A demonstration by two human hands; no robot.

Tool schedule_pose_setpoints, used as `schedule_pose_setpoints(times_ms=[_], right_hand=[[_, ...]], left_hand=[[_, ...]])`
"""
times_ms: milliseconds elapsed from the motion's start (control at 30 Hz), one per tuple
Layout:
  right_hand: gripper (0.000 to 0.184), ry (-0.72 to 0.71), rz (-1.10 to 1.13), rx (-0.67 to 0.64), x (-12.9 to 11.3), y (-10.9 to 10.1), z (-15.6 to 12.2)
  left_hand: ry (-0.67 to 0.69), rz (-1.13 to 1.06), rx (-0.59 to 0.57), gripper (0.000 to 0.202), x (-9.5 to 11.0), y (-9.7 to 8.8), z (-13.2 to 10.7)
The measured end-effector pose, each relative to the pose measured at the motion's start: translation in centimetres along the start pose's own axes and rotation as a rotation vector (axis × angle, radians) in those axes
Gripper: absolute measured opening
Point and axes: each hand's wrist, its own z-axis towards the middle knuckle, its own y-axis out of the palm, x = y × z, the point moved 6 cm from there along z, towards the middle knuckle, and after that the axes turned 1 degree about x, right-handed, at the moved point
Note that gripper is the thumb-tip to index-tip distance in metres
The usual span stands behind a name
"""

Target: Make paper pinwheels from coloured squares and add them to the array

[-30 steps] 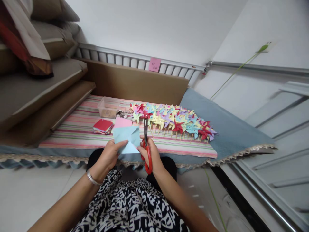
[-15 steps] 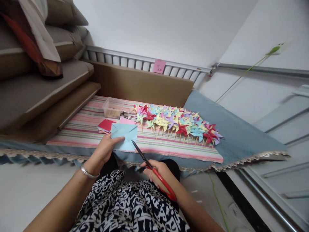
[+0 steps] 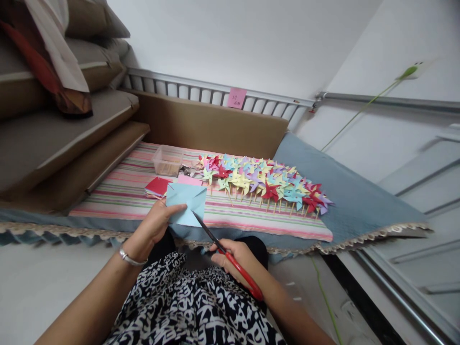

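My left hand (image 3: 156,224) pinches a light blue paper square (image 3: 187,203) by its lower left part and holds it up in front of me. My right hand (image 3: 235,255) grips red-handled scissors (image 3: 230,258). Their dark blades slant up to the left, and the tip touches the lower right edge of the blue paper. Beyond the paper, a small stack of red and pink paper squares (image 3: 158,186) lies on a striped cloth (image 3: 118,191).
A long row of coloured paper pinwheels on sticks (image 3: 266,184) covers the striped cloth. A clear plastic box (image 3: 167,160) stands behind the paper stack. Brown cushions (image 3: 53,139) are piled at the left. A pink note (image 3: 237,98) hangs on the white rail.
A second ago the scissors stood upright at the paper's right edge. My right hand then dropped to my lap and swung them slanting, and the tip now meets the paper's lower edge.
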Motion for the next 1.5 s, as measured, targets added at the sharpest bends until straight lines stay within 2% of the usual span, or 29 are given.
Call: schedule_pose_setpoints(times_ms=[367, 1000, 1167, 1267, 1333, 1400, 1500], right_hand=[[0.023, -0.064, -0.066, -0.012, -0.2, -0.1, 0.4], [0.019, -0.053, -0.067, -0.011, -0.6, -0.1, 0.3], [0.021, -0.128, -0.212, -0.032, -0.5, 0.1, 0.3], [0.025, -0.175, -0.334, -0.111, 0.2, 0.4, 0.3], [0.029, -0.175, -0.372, -0.190, 1.3, 0.6, 0.7], [0.032, -0.152, -0.404, -0.252, 2.7, 0.7, 1.7], [0.025, -0.105, -0.503, -0.212, 4.7, 0.5, 4.7]], left_hand=[[0.013, -0.008, 0.032, 0.034, 0.5, 0.7, -0.6], [-0.007, 0.020, 0.012, 0.032, 0.4, 0.7, -0.6], [-0.007, 0.004, 0.019, 0.027, -0.6, 0.1, 0.0], [-0.004, -0.043, 0.062, 0.032, -1.2, -1.3, 0.7], [-0.012, -0.079, 0.122, 0.034, -1.6, -3.2, 1.1], [-0.027, -0.125, 0.203, 0.035, -1.9, -5.9, 1.4], [-0.040, -0.203, 0.379, 0.033, -2.3, -11.1, 1.3]])
